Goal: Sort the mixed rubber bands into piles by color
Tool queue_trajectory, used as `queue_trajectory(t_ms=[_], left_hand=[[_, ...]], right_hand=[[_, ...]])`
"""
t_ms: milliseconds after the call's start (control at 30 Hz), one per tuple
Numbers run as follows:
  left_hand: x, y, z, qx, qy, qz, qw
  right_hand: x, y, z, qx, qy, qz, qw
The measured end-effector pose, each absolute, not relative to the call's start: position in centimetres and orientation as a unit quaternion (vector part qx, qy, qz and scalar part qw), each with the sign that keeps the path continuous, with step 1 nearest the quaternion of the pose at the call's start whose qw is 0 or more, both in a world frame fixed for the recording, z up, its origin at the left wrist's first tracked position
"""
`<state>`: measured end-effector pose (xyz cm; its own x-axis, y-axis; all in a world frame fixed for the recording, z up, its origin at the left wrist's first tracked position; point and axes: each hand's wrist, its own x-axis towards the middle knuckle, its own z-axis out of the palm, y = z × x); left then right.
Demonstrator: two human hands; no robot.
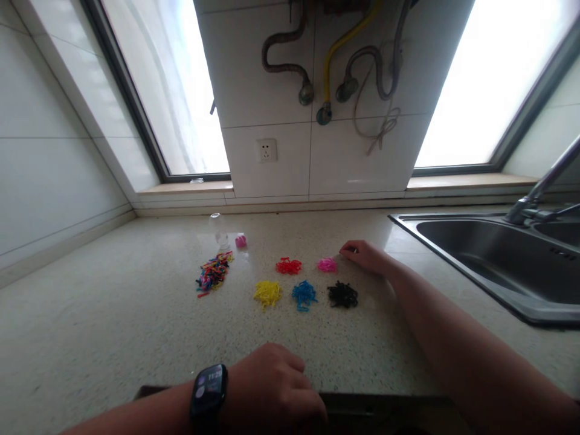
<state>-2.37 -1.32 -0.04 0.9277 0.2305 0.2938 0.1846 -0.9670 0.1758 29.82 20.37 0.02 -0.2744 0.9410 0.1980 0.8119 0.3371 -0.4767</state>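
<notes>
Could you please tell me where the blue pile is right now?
In the head view, the blue pile lies on the counter just right of centre, between the yellow pile and the black pile.

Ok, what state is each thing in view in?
Right hand: pinched, beside pink pile
Left hand: loosely curled
Mixed pile: unsorted
Red pile: sorted
Yellow pile: sorted
Blue pile: sorted
Black pile: sorted
Pink pile: sorted
Watch: screen lit
Clear container: standing
Pink object: beside container
Wall socket: unused
Faucet: can't tell
</notes>
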Motion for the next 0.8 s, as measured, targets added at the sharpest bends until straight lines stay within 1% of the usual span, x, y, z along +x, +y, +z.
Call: queue_trajectory(t_ms=[200,333,467,567,633,800], left_hand=[[-2.6,-1.1,0.6,0.975,0.108,0.148,0.128],[-3.5,-0.1,2.2,0.968,0.168,0.154,0.101],[-6.3,3.4,4.2,0.937,0.296,0.175,0.062],[-9.8,7.1,5.0,0.855,0.482,0.190,0.010],[-12.3,9.3,4.9,0.781,0.598,0.177,-0.012],[-16.4,12.7,3.7,0.713,0.684,0.156,-0.023]], right_hand=[[30.5,21.4,-0.8,-0.550,-0.780,0.172,0.243],[30.5,21.5,-0.7,-0.554,-0.779,0.175,0.236],[30.6,21.7,-0.9,-0.553,-0.780,0.172,0.235],[30.7,22.1,-1.3,-0.555,-0.777,0.172,0.242],[30.7,22.3,-1.4,-0.556,-0.775,0.172,0.246],[30.2,22.6,-1.3,-0.566,-0.777,0.144,0.236]])
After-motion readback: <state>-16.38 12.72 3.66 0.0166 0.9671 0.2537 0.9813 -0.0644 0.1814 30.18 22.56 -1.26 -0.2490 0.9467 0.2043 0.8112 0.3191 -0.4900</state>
